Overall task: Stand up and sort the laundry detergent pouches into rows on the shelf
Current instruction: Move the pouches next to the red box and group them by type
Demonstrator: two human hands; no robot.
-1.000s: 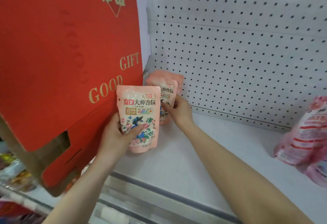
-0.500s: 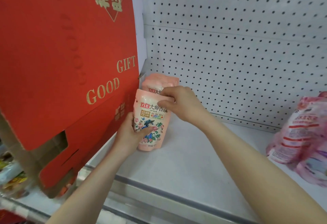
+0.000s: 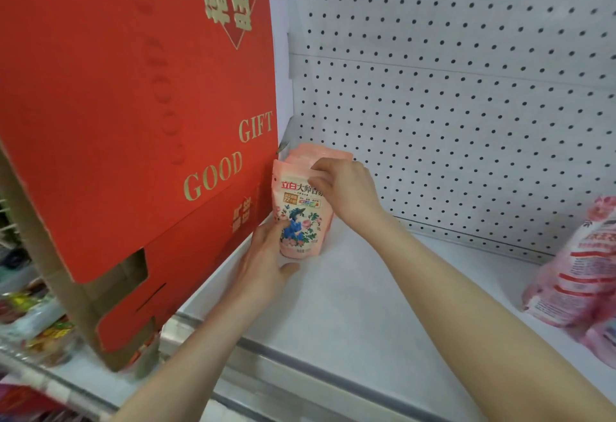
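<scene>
A pink detergent pouch [image 3: 301,221] with a blue bird and flowers stands upright on the white shelf [image 3: 350,305], in the back left corner. Right behind it stands another pink pouch [image 3: 320,154], mostly hidden. My left hand [image 3: 266,255] holds the front pouch's lower left side, fingers curled against it, thumb lying below its base. My right hand [image 3: 346,188] pinches the front pouch's top right edge.
A large red "GOOD GIFT" cardboard box [image 3: 133,121] fills the left side, touching the shelf's left end. A white pegboard wall [image 3: 466,104] backs the shelf. A heap of pink pouches [image 3: 580,271] lies at the right edge. A metal rail [image 3: 300,368] runs along the shelf front.
Both hands carried the front pouch back and left, until it stands directly in front of the rear pouch. My right hand moved from the rear pouch to the front pouch's top.
</scene>
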